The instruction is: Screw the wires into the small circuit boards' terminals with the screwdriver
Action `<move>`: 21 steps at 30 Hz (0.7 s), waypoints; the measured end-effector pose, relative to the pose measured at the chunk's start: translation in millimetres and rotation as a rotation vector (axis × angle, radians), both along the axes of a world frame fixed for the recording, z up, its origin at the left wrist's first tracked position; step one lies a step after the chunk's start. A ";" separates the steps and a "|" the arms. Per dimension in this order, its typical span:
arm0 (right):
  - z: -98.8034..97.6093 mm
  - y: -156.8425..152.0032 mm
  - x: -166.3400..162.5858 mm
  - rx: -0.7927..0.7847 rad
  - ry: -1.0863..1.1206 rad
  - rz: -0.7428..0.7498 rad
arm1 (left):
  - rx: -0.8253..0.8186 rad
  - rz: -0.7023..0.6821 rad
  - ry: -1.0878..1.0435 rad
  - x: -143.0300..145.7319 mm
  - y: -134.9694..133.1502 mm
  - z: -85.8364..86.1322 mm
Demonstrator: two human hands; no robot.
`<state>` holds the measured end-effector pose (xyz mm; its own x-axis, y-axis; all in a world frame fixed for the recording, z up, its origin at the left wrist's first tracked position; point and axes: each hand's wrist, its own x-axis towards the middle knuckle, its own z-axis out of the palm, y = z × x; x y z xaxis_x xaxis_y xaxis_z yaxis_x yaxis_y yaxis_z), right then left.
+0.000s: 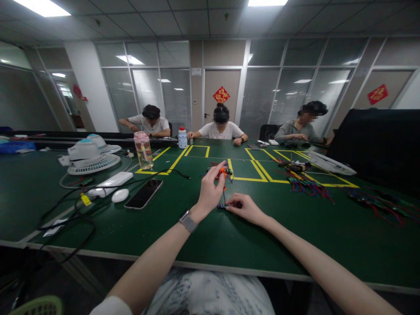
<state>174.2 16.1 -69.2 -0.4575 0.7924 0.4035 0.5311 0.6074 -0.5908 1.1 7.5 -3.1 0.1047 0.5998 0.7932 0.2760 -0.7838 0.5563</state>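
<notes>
An orange screwdriver [222, 171] stands nearly upright in my left hand [210, 189], its dark shaft pointing down. The tip meets, or comes very close to, a small dark circuit board [221, 207] on the green table. My right hand [245, 208] rests on the table with thumb and fingers pinched at the board's right end, partly hiding it. Just beyond my left hand lie small boards with thin wires [229, 172], mostly covered by the fingers.
To the left are a phone [144, 194], a white earbud case [120, 195], a power strip [111, 183], black cables, a fan [88, 157] and a pink-capped bottle [143, 151]. Wired boards [306, 186] and a keyboard [331, 163] lie right. Several people sit opposite.
</notes>
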 end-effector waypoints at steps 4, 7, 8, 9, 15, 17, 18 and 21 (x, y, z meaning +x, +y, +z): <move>-0.7 0.5 -0.1 -0.001 0.000 -0.003 | 0.031 0.064 0.020 -0.9 -2.4 1.9; -0.1 0.0 -0.5 -0.005 0.002 -0.005 | 0.043 0.073 0.039 -1.7 -4.8 2.9; 0.2 -0.2 -0.7 -0.006 0.002 -0.005 | 0.046 0.059 0.041 -1.8 -5.3 3.0; 0.5 -0.5 -0.7 -0.007 0.002 -0.003 | 0.050 0.040 0.042 -1.7 -5.6 3.0; 0.3 -0.1 0.0 -0.004 0.000 -0.001 | 0.054 0.007 0.007 -0.3 -4.9 2.9; -0.2 0.4 0.2 -0.006 0.005 0.000 | 0.073 0.041 0.010 -0.6 -5.0 3.1; -0.4 0.5 0.2 -0.006 0.007 0.000 | 0.081 0.059 0.017 -0.9 -5.2 3.3; -0.5 0.6 0.0 0.000 0.003 -0.001 | 0.083 0.053 0.040 -1.5 -5.6 3.4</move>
<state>174.3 16.7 -69.8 -0.4552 0.7931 0.4047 0.5297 0.6065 -0.5929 -0.4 1.8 0.2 0.1071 0.5379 0.8362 0.3393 -0.8103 0.4778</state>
